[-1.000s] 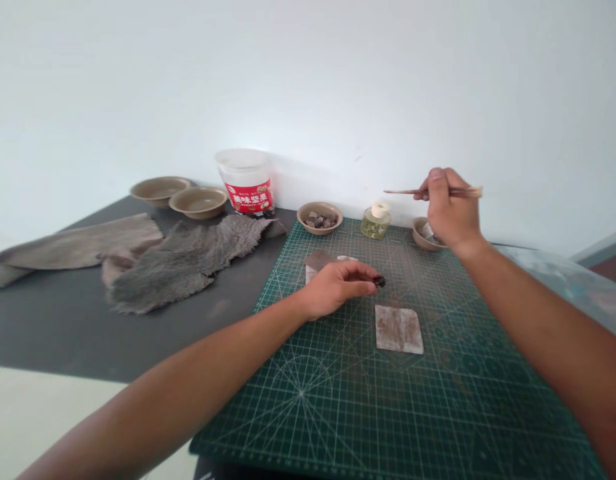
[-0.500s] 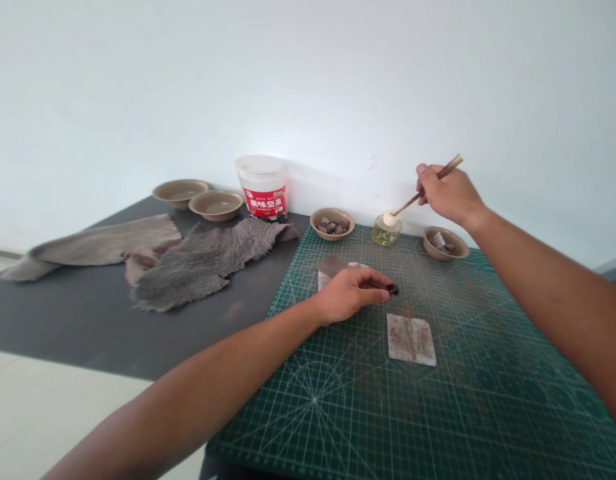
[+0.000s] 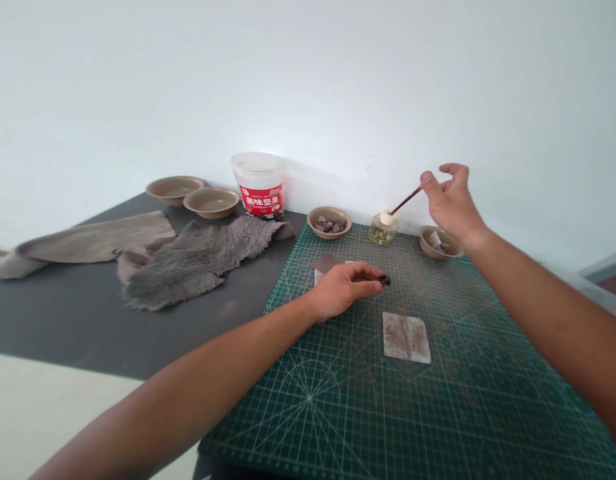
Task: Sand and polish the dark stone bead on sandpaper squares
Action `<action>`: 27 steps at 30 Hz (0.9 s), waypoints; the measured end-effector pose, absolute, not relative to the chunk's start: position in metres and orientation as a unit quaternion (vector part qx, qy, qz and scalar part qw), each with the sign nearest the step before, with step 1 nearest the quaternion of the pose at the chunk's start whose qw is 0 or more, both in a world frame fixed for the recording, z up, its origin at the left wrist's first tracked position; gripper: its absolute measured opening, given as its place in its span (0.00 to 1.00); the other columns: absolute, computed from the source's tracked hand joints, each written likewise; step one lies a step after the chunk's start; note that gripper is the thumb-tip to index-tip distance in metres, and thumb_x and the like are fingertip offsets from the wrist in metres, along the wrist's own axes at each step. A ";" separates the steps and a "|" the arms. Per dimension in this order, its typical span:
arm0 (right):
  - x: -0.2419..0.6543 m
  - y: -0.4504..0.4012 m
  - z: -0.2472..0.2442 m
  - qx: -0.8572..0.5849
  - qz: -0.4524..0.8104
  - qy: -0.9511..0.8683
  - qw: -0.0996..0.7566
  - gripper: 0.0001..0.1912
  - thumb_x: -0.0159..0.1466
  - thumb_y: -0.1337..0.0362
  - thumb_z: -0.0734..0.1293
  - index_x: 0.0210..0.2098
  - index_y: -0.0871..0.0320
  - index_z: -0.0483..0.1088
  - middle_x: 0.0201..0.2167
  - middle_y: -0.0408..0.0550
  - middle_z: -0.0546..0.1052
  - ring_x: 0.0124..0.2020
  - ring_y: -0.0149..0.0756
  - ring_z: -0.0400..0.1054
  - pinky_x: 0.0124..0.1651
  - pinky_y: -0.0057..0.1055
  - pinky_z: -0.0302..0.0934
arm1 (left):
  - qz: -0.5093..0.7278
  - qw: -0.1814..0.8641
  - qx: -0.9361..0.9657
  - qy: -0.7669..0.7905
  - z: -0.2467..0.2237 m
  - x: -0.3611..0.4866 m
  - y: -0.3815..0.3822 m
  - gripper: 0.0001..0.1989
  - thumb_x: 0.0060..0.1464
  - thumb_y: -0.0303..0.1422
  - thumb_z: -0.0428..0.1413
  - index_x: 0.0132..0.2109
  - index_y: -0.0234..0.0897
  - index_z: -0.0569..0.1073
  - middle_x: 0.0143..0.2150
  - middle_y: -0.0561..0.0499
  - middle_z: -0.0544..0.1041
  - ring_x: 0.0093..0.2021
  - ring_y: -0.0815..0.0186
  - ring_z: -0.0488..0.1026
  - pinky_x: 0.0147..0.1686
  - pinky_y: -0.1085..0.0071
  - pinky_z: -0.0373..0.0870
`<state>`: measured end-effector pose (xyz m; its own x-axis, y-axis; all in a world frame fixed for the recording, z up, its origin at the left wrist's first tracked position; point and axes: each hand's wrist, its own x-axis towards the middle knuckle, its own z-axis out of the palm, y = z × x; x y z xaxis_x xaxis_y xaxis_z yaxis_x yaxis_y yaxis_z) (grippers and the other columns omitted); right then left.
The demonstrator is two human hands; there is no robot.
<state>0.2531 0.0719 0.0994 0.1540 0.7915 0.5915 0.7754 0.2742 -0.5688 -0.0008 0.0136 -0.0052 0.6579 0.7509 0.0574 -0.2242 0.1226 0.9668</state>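
Pinching a dark piece (image 3: 386,281) lightly, presumably given its smallness, is the left grip (image 3: 342,289), while the right grip (image 3: 453,207), closure unclear, meets a stick (image 3: 406,201) slanted leftward, likely propped by the bottle (image 3: 383,233).

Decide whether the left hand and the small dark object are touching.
Touching: the head view shows the left hand pinching the small dark object at its fingertips.

Piece (image 3: 386,281) was black, stick (image 3: 407,199) dark brown, cap (image 3: 387,217) cream. Mat (image 3: 468,413) was green, pale-gridded; pad (image 3: 407,337) white, streaked brown. Tub label (image 3: 263,200) was red, lettered white; fleece (image 3: 183,270) grey.
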 end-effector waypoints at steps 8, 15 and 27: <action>0.200 -0.061 0.057 -0.578 0.173 -0.694 0.393 0.15 0.71 0.48 0.62 0.50 0.48 0.69 0.30 0.43 0.70 0.28 0.36 0.64 0.31 0.36 0.60 | 0.324 0.750 0.541 0.199 -0.004 0.000 0.008 0.15 0.49 0.32 0.67 0.45 0.35 0.77 0.42 0.48 0.81 0.41 0.64 0.80 0.49 0.63 0.74; 0.195 -0.092 0.017 -0.540 0.223 -0.678 0.445 0.11 0.72 0.55 0.63 0.52 0.46 0.69 0.42 0.48 0.75 0.34 0.40 0.70 0.37 0.40 0.64 | 0.311 0.737 0.566 0.199 0.000 -0.002 0.008 0.15 0.50 0.28 0.67 0.46 0.35 0.79 0.41 0.49 0.81 0.40 0.67 0.77 0.49 0.66 0.72; 0.192 -0.096 0.015 -0.472 0.552 -0.478 0.494 0.13 0.71 0.52 0.64 0.46 0.52 0.71 0.35 0.43 0.77 0.31 0.32 0.73 0.35 0.31 0.69 | 0.303 0.672 0.648 0.189 0.003 -0.003 -0.002 0.14 0.55 0.33 0.65 0.47 0.35 0.78 0.41 0.49 0.79 0.37 0.68 0.73 0.40 0.70 0.67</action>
<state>0.1919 -0.0964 0.0153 -0.0661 0.9966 -0.0483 -0.0952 -0.0544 -0.9940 -0.0028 -0.0023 0.0028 0.7443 0.6531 0.1395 -0.1629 -0.0250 0.9863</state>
